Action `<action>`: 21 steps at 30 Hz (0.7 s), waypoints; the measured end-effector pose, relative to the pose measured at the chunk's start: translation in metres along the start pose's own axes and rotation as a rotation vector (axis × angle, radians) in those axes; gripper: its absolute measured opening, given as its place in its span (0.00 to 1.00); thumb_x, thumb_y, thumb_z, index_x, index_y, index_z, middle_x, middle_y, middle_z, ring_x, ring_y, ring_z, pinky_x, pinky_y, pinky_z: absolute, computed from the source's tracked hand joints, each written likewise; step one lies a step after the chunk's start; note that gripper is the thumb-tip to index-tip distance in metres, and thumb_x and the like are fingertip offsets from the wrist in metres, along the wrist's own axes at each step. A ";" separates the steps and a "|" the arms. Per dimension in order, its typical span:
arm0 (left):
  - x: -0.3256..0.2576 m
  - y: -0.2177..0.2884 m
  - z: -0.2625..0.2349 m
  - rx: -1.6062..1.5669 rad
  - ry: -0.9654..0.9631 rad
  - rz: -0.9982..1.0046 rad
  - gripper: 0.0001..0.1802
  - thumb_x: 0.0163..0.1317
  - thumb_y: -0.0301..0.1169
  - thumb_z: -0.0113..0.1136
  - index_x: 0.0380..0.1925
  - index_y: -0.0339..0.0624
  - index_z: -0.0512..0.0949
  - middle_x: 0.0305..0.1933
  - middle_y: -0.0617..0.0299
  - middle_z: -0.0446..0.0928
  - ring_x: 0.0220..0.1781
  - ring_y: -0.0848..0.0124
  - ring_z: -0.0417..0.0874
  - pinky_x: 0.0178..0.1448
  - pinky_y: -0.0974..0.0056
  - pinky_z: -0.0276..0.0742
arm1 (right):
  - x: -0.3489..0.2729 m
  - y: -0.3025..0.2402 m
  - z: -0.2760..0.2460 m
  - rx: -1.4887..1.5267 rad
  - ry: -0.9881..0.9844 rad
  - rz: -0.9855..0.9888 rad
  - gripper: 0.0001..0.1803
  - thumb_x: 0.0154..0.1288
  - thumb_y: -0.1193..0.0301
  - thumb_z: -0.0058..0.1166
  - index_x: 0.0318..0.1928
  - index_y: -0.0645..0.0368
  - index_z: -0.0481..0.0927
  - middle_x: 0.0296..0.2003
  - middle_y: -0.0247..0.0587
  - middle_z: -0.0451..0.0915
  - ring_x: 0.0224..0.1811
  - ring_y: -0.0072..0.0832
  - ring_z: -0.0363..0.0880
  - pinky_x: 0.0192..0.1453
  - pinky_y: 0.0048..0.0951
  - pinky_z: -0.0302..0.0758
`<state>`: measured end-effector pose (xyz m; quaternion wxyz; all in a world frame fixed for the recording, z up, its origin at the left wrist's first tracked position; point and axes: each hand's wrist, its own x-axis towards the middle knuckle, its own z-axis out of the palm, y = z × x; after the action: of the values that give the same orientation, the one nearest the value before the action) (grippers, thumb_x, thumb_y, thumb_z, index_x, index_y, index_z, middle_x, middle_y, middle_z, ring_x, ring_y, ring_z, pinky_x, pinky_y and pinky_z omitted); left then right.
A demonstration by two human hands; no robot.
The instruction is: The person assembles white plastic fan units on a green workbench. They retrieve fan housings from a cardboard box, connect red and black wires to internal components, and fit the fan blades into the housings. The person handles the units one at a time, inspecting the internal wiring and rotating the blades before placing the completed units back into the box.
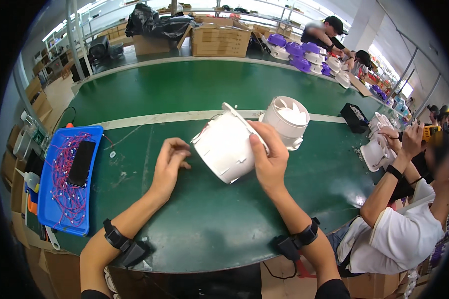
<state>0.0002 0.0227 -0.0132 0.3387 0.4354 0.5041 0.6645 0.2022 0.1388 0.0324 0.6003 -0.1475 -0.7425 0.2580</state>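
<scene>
A white round plastic housing [225, 147], tilted on its side above the green table, is in my right hand [272, 159]. My thumb and fingers grip it by its right-hand rim. My left hand [170, 162] hovers just left of it, apart from it, with loosely curled, parted fingers and nothing visible in them. Right behind my right hand stands a second white housing [286, 122], its fan blades showing in the open top. The inside of the held housing is turned out of sight.
On the left lies a blue tray [96, 164] with thin red wires [65, 184] and a black phone [82, 163]. A black box of small parts [354, 118] is at right, near a co-worker [399, 219] handling white housings with a yellow tool [430, 132]. Cardboard boxes [220, 41] line the back.
</scene>
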 end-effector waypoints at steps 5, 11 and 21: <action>-0.003 0.002 -0.003 -0.253 -0.128 -0.007 0.34 0.71 0.44 0.49 0.71 0.42 0.54 0.68 0.49 0.63 0.69 0.61 0.67 0.70 0.58 0.62 | -0.002 -0.015 0.002 0.020 -0.193 -0.162 0.15 0.59 0.75 0.59 0.48 0.63 0.83 0.45 0.49 0.80 0.41 0.36 0.82 0.43 0.30 0.78; -0.008 0.015 -0.004 0.004 -0.439 -0.015 0.58 0.55 0.55 0.67 0.74 0.34 0.46 0.73 0.48 0.57 0.75 0.60 0.57 0.77 0.57 0.50 | -0.002 -0.024 -0.001 0.050 -0.388 -0.242 0.24 0.64 0.56 0.54 0.48 0.66 0.82 0.44 0.56 0.80 0.44 0.44 0.82 0.47 0.36 0.79; -0.001 0.012 -0.006 -0.096 -0.443 -0.008 0.46 0.68 0.53 0.54 0.73 0.34 0.51 0.72 0.50 0.60 0.74 0.63 0.60 0.75 0.59 0.55 | -0.002 -0.013 -0.002 0.086 -0.300 -0.101 0.18 0.59 0.63 0.54 0.44 0.64 0.82 0.37 0.49 0.82 0.36 0.42 0.82 0.44 0.35 0.77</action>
<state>-0.0052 0.0160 -0.0027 0.4642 0.5521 0.3870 0.5744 0.2058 0.1276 0.0378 0.5005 -0.0440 -0.8187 0.2780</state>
